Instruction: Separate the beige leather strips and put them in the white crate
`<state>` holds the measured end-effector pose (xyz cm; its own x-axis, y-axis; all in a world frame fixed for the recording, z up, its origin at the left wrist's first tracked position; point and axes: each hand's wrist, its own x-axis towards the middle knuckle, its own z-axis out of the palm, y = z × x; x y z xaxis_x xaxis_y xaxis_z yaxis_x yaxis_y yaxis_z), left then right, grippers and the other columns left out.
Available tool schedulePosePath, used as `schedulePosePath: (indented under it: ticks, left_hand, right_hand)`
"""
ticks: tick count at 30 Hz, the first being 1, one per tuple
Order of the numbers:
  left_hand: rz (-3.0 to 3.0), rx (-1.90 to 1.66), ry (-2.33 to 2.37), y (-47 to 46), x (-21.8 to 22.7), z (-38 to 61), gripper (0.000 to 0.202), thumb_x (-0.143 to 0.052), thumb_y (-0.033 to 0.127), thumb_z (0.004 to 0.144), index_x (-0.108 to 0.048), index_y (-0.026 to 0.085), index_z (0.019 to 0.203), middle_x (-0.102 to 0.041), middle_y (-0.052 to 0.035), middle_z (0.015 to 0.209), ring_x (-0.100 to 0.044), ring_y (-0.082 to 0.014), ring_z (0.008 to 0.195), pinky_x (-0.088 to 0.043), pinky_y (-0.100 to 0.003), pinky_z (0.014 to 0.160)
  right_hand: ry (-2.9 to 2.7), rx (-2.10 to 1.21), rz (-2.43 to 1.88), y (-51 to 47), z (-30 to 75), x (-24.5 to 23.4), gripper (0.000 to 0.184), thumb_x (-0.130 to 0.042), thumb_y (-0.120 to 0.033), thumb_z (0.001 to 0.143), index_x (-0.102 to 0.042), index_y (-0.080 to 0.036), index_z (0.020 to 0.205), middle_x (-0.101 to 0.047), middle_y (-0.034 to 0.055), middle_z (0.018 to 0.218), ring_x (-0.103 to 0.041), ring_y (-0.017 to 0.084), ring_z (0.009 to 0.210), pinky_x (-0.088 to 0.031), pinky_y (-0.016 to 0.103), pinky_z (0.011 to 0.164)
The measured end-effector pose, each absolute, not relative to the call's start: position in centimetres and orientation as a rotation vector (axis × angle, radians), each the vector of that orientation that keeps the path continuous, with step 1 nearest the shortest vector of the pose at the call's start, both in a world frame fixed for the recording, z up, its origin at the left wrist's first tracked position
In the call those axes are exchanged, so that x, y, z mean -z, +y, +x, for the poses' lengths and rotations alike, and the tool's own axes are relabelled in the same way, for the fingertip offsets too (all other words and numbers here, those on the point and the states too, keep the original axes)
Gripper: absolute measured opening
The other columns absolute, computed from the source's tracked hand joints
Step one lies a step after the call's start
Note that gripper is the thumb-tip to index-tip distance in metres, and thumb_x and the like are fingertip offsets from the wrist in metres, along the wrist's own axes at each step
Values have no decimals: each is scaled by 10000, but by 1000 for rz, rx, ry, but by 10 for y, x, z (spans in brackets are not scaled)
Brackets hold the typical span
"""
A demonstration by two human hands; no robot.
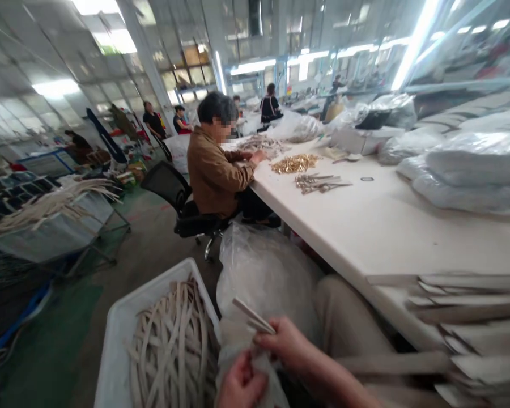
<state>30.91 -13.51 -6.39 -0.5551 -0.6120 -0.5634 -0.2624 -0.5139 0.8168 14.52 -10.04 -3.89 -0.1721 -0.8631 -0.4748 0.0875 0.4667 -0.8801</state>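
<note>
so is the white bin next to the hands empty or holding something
Holding something: a tangled heap of pale strips lies inside the white bin.

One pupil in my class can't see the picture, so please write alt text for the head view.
A person's right hand grips narrow beige strips, the left hand close beside it. To the left, a white plastic bin holds beige straps; ahead, a co-worker in a brown top sits at a white table bearing a pile of golden pieces.

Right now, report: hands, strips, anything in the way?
Right hand pinching pale strips. Left hand nearby, grip unclear. Plastic bag just beyond; white bin off to the left.
</note>
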Motion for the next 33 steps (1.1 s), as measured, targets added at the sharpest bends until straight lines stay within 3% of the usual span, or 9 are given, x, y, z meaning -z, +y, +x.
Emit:
schedulePosePath:
  ticks: [6, 13, 21, 26, 30, 33]
  left_hand:
    - [1344, 2211, -1427, -124, 44, 312, 399, -867, 453, 590, -769, 137, 813, -612, 15, 637, -452, -112, 590, -328, -259, 614]
    - [1302, 2272, -1636, -127, 42, 317, 378, -817, 450, 619, -790, 121, 804, -590, 19, 581, -462, -126, 578, -335, -274, 621]
    - [1199, 2359, -1856, -124, 47, 326, 274, -673, 396, 793, -759, 156, 692, -636, 2, 576, -537, -149, 618, -404, -293, 700]
    - [1258, 2351, -1750, -127, 47, 324, 286, -747, 402, 754, -777, 129, 674, -711, -45, 631, -586, -144, 621, -420, -269, 657]
    - [1328, 2197, -1042, -142, 47, 326, 418, -953, 470, 535, -732, 128, 633, -692, -22, 607, -594, -118, 600, -501, -240, 654]
    - [1303, 2039, -549, -157, 45, 327, 456, -1030, 331, 417, -698, 136, 663, -686, 1, 624, -625, -122, 599, -566, -246, 633]
  right_hand:
    - [1568, 991, -723, -102, 134, 25, 96, -708, -239, 819, -701, -152, 778, -475, -77, 515, -455, 80, 475, -331, 187, 436]
    - [1629, 996, -789, -104, 133, 24, 131, -721, -216, 834, -687, -155, 723, -449, -88, 491, -448, 79, 458, -333, 184, 423]
    - [1639, 999, -803, -103, 135, 32, 143, -727, -265, 838, -698, -157, 748, -451, -85, 507, -444, 78, 466, -321, 182, 416]
    - [1639, 996, -782, -105, 135, 34, 114, -693, -251, 842, -703, -158, 777, -460, -79, 512, -474, 90, 457, -346, 186, 409]
    - [1657, 1029, -740, -97, 130, 27, 126, -625, -269, 859, -683, -167, 815, -473, -66, 573, -499, 91, 457, -348, 183, 405]
    - [1634, 1042, -740, -81, 130, 23, 213, -612, -361, 843, -688, -167, 804, -462, -59, 576, -437, 88, 432, -351, 201, 407]
